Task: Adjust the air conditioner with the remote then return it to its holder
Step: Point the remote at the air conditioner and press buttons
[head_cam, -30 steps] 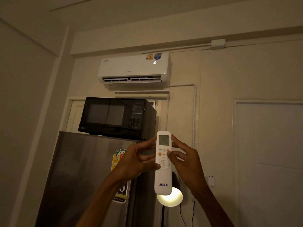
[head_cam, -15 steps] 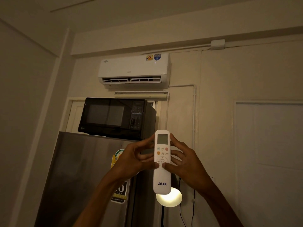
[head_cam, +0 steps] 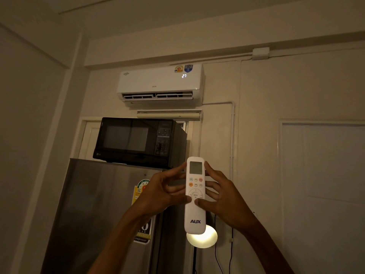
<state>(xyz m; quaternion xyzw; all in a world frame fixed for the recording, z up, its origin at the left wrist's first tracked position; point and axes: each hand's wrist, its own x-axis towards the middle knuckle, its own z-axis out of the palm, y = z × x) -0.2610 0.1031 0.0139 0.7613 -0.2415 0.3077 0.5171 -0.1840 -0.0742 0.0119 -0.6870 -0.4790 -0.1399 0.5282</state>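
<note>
Holding a white remote [head_cam: 195,195] upright at the lower centre of the frame, both hands of a person reach up from the bottom edge. The left hand [head_cam: 162,192] grips the remote's left edge, its thumb lying on the front face beside the round menu pad and its fingers curled around the back, with the tip of one showing near the small screen. The right hand [head_cam: 223,198] closes on the right edge in the same way: its thumb presses the face just below the menu pad, and its fingers wrap behind, one tip resting beside the screen. The remote's screen is grey and its figures cannot be read; the letters AUX stand near its lower end.

High on the wall, in the upper centre, the white air conditioner [head_cam: 160,84] shows a lit 27 on its front, below two round stickers. Under it a black microwave [head_cam: 138,142] sits on top of a steel fridge [head_cam: 102,210] at the left centre, which bears labels on its door. A glowing round lamp [head_cam: 202,238] shines just behind the remote's lower end, with dark cords hanging beside it. A pale door panel [head_cam: 322,184] fills the right side.
</note>
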